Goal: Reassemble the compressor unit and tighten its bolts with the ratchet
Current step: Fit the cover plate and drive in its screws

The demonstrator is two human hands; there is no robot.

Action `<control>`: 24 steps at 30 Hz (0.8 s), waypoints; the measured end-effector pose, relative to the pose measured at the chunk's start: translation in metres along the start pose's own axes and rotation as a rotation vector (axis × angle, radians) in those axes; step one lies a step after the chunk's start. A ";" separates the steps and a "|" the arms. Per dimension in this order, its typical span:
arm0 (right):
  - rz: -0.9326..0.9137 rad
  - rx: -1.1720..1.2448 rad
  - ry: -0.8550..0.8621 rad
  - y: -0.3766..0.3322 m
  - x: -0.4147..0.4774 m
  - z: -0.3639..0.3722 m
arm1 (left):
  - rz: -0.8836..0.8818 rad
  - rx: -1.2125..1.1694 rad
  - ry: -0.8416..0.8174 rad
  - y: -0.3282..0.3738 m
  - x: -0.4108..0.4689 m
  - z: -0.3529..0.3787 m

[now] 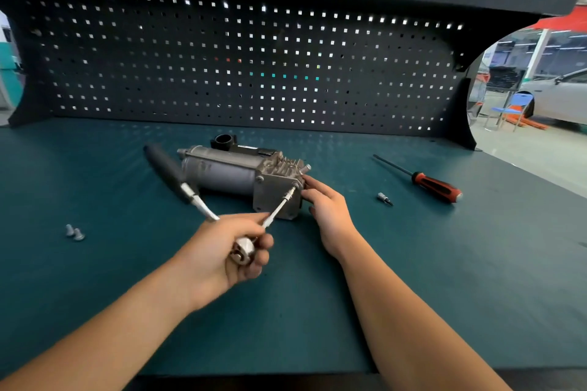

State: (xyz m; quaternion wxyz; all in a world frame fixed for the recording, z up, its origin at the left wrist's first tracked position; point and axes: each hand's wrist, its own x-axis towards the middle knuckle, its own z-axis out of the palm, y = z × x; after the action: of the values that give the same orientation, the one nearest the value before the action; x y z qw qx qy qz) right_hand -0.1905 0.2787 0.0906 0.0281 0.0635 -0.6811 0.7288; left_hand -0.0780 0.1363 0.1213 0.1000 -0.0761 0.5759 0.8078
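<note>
Nearest, just below the frame's centre, the left grip (228, 251) was clenched round the head of the one ratchet (190, 193). Its slim extension ran up to a corner bolt (295, 185) on the end plate of the single compressor unit (228, 171), which lay on its side mid-frame on the green worktop (444, 295). The right grip (328, 213), released, rested its fingers against that plate's right edge; two loose bolts (74, 233) lay at left, one small bit (385, 199) and one screwdriver (436, 187) at right, one pegboard (222, 57) behind.
</note>
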 end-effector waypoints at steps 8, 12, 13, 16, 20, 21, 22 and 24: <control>-0.032 -0.060 -0.101 0.007 0.001 -0.008 | -0.030 -0.540 -0.123 -0.011 -0.004 0.013; -0.044 -0.048 -0.060 0.008 0.003 -0.008 | 0.072 -0.201 -0.006 -0.004 -0.006 0.012; -0.038 -0.045 -0.060 0.008 0.003 -0.008 | 0.123 -0.025 0.038 -0.003 -0.007 0.010; -0.031 -0.043 -0.068 0.008 0.003 -0.009 | 0.233 0.362 0.071 0.002 -0.009 0.010; -0.018 -0.045 -0.081 0.007 0.003 -0.010 | 0.271 0.632 0.045 0.012 -0.007 0.017; -0.016 -0.044 -0.081 0.007 0.003 -0.010 | 0.284 0.722 0.038 0.015 -0.007 0.018; -0.014 -0.044 -0.080 0.008 0.003 -0.010 | 0.297 0.823 0.029 0.018 -0.006 0.019; -0.014 -0.038 -0.078 0.007 0.003 -0.009 | 0.313 1.109 0.010 0.023 -0.008 0.023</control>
State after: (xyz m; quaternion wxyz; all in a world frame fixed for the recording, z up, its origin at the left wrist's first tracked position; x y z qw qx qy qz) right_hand -0.1951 0.2871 0.0839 0.0078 0.0964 -0.6949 0.7126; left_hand -0.0761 0.1499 0.1517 0.0015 0.0700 0.9182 0.3899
